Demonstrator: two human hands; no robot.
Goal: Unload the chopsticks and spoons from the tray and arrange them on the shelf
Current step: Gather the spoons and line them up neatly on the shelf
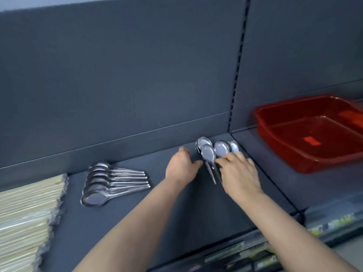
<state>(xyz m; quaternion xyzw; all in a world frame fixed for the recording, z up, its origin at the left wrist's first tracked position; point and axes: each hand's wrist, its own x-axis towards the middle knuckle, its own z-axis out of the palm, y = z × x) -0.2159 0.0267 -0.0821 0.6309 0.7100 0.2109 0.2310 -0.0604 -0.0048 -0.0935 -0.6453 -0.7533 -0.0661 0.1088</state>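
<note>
Step in hand: a second batch of spoons [215,152] is being laid out and squared up on the shelf [176,209], near its back right corner.
Right hand [240,173]: the handles of this batch are being pressed down under spread, curved fingers; whether any handle is actually being pinched cannot be told, since the handles are being hidden by the hand.
Left hand [181,167]: it is being held loosely open just left of the batch, thumb tip almost at the nearest handle, nothing being gripped.
Spoon batch: the bowls are being pointed toward the back wall, overlapping and fanned unevenly.
Finished row [112,182]: a neat nested row of spoons is lying well apart to the left, bowls left, handles right.
Chopsticks [27,218]: pale wrapped bundles are lying at the shelf's far left edge.
Tray [275,146]: the red tray is sitting on the neighbouring shelf section to the right, and no cutlery is being seen in it, so unloading is being judged nearly done.
Doing it well: the handles are best being gathered between both hands and the bowls nested in even steps, as in the finished row.
Risk: smooth metal is likely being prone to sliding and fanning out if pressure is being released unevenly.
</note>
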